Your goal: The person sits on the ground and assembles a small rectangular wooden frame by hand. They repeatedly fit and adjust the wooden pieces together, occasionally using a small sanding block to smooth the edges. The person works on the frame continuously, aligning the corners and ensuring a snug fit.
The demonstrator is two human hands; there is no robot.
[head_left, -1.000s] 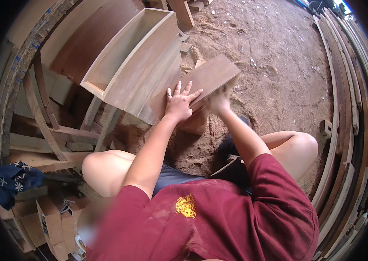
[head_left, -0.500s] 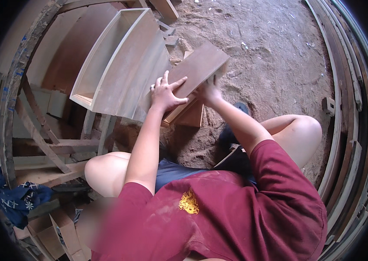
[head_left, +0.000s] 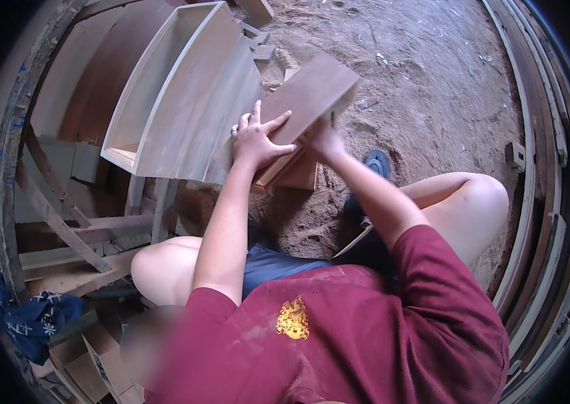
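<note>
A drawer-like wooden box (head_left: 315, 84) lies on its side in front of me, its brown panel upward and its open side toward the right. My left hand (head_left: 256, 138) rests on the lower left part of that panel, with the fingers spread and the thumb near the edge. At the box's open right side is my right hand (head_left: 327, 140). Its fingers are blurred and partly hidden by the box, so I cannot make out what they hold. Under the box a reddish-brown wooden piece (head_left: 302, 175) shows in part.
A pale wooden case (head_left: 187, 94) with an open compartment stands just left of the box. Wooden frame bars (head_left: 69, 225) and a dark blue patterned cloth (head_left: 39, 313) are at the left. Long boards (head_left: 530, 168) are stacked along the right. Sandy, dusty ground (head_left: 426, 87) lies between.
The view has shifted a little, and more of the shoe near my right knee shows. The box's far end sits slightly higher in the picture. Both hands stay at the box.
</note>
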